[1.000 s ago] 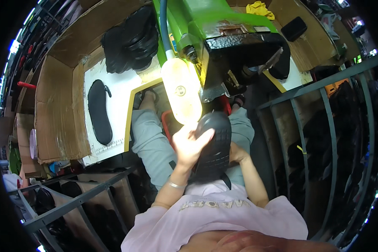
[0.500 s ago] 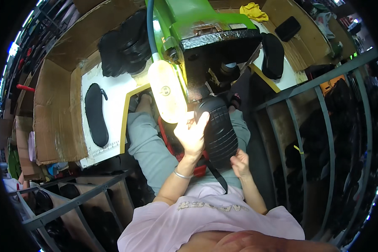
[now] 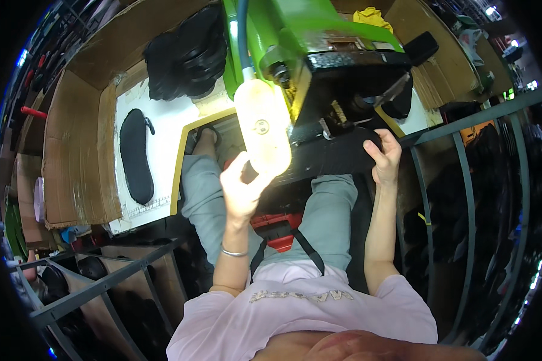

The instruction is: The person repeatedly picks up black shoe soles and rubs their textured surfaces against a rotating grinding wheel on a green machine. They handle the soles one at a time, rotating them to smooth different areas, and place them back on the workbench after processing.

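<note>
Left hand (image 3: 242,191), centre frame, fingers spread, touching pale translucent oblong bottle (image 3: 262,125). Right hand (image 3: 384,157), centre right, fingers curled gripping flat black rubber sole (image 3: 331,157) under green machine (image 3: 310,27).

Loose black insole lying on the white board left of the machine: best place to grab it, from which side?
Judgement: take the black insole at its narrow middle, pinching across the width from above. It lies flat and lengthwise on the white board, apart from other things, so both long edges are free. The left hand is nearer.

Cardboard walls (image 3: 78,150) flank a white bench (image 3: 168,138); grey metal railing (image 3: 464,198) stands right.
</note>
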A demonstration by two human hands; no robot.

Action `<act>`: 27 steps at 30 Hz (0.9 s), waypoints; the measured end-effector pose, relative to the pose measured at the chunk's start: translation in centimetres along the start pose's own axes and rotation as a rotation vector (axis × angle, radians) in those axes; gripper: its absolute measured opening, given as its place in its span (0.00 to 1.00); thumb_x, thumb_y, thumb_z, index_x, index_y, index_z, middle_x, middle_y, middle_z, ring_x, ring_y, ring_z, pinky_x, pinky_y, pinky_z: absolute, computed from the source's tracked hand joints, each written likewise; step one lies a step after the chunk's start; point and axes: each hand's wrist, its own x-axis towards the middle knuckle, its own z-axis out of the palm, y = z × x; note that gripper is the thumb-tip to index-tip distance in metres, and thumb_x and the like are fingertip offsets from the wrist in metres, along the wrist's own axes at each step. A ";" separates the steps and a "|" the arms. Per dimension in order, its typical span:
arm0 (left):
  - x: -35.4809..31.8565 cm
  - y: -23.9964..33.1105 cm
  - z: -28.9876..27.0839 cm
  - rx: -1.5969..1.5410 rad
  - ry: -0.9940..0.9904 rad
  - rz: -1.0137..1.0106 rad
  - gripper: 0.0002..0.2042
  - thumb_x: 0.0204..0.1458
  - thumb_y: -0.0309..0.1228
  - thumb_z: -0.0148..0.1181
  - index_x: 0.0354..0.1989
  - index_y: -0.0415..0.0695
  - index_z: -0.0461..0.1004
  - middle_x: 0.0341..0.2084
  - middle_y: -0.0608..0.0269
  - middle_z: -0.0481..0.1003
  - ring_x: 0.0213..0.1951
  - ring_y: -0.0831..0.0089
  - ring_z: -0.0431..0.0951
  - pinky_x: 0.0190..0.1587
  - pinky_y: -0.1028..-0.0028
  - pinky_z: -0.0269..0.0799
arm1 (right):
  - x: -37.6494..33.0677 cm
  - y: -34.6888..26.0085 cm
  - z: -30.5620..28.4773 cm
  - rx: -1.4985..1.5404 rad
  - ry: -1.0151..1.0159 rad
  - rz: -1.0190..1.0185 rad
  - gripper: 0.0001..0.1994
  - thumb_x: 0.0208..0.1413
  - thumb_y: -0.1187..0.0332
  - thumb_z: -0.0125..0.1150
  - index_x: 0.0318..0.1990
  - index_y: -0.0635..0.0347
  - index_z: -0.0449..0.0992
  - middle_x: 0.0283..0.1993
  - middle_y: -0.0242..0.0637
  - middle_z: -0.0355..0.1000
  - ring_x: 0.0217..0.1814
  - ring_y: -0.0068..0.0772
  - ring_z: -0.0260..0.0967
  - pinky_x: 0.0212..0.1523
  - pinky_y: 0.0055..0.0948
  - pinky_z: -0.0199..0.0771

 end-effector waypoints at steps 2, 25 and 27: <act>0.2 0.2 -2.4 0.030 -0.041 -0.096 0.09 0.43 0.18 0.67 0.33 0.36 0.75 0.28 0.64 0.77 0.32 0.80 0.75 0.39 0.79 0.71 | 0.7 -0.6 2.2 -0.026 -0.095 -0.013 0.12 0.47 0.81 0.66 0.40 0.67 0.72 0.36 0.34 0.75 0.36 0.19 0.72 0.40 0.20 0.73; 1.8 -2.9 4.8 0.452 -0.126 0.126 0.10 0.42 0.29 0.73 0.25 0.37 0.78 0.19 0.67 0.75 0.21 0.81 0.70 0.25 0.77 0.65 | -15.9 10.4 9.5 0.118 -0.210 0.638 0.17 0.49 0.80 0.65 0.49 0.66 0.74 0.45 0.38 0.76 0.45 0.28 0.73 0.50 0.29 0.72; 1.9 -3.1 4.7 0.482 -0.113 0.122 0.09 0.42 0.29 0.73 0.24 0.38 0.78 0.18 0.67 0.75 0.20 0.83 0.69 0.23 0.78 0.63 | -18.0 11.0 9.5 0.379 -0.261 0.645 0.14 0.50 0.79 0.64 0.45 0.67 0.74 0.42 0.40 0.76 0.40 0.31 0.75 0.42 0.30 0.76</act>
